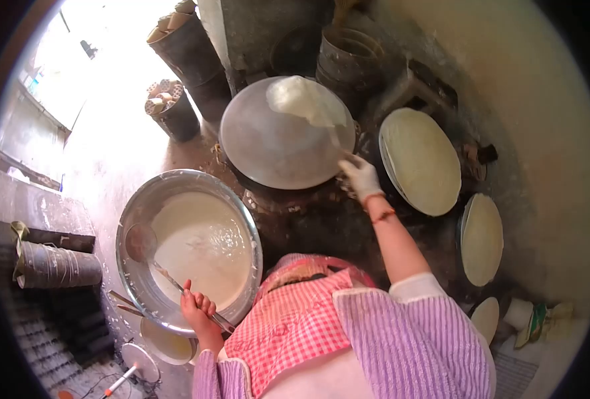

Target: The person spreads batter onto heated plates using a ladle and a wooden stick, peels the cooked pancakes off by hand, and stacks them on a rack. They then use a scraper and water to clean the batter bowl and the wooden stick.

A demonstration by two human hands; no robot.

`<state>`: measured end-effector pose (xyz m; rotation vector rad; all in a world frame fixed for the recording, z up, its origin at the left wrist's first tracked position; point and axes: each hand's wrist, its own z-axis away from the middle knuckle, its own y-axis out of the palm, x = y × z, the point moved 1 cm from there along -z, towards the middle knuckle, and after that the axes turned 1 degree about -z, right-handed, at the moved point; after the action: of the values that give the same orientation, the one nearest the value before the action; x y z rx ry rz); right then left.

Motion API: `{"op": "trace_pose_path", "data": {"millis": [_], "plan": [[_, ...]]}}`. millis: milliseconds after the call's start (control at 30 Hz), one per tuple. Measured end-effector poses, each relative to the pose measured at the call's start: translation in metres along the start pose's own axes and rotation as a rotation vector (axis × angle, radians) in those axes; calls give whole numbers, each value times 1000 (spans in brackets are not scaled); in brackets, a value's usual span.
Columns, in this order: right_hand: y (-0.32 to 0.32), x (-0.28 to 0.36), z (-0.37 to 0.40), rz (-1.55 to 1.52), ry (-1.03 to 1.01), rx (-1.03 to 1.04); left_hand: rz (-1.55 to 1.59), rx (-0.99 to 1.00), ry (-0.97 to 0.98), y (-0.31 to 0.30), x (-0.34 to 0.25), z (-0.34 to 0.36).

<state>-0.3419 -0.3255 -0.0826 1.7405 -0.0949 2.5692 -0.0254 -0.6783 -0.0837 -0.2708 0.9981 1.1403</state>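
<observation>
My left hand [197, 307] is closed around the handle of a ladle [140, 242], whose round bowl is over the left part of a large metal basin [123, 266]. Milky white batter [201, 239] fills the lower part of this basin. Out ahead, my right hand [361, 175], in a white glove, grips a thin-handled spreader [335, 138] at the right edge of a round griddle [261, 146]. A pale patch of batter [301, 100] lies on the griddle's far right part. Motion blurs the spreader's far end, where it meets the batter.
Round pale flatbreads [422, 163] lie stacked on the right, with another stack [481, 239] nearer. Dark buckets of briquettes [166, 106] stand at the far left. A metal cylinder [58, 265] lies left of the basin. Bowls [168, 340] sit below it.
</observation>
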Motion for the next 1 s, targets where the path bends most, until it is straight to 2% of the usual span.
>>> {"op": "trace_pose_path", "data": {"millis": [67,100,167,267,300,367,433,500,567,667,700,767,800,833,900,933,1000], "plan": [[34,9,11,-1,-25,96,-40,52,-1,2,5,-13],[43,-5,-9,45,-144,146,49,-2,-39,-3,12,-18],[36,17,-5,60,18,317,150,-58,-59,0,16,-13],[-22,49,-2,237,-5,254,65,-122,15,17,17,10],[-33,27,-27,31,-110,122,75,-147,32,26,24,16],[-41,8,-54,29,-20,132,40,-117,-1,39,31,22],[-6,37,-26,63,162,304,58,-88,-17,47,38,27],[21,44,-22,109,70,354,120,-82,-12,66,41,35],[11,48,-31,163,45,491,153,-94,29,73,39,47],[-35,60,-47,136,81,394,112,-189,120,73,38,72],[-38,62,-59,162,17,263,131,-209,138,76,42,78],[-37,56,-85,45,126,376,140,-315,118,70,45,96],[-20,47,-89,100,44,383,163,-264,125,64,49,102],[-3,42,-80,93,56,391,153,-276,130,61,52,107],[30,51,-69,106,10,546,235,-266,113,61,52,111],[36,50,-63,116,54,573,214,-307,130,68,49,112],[13,69,-40,195,98,647,252,-301,154,65,39,102]]}}
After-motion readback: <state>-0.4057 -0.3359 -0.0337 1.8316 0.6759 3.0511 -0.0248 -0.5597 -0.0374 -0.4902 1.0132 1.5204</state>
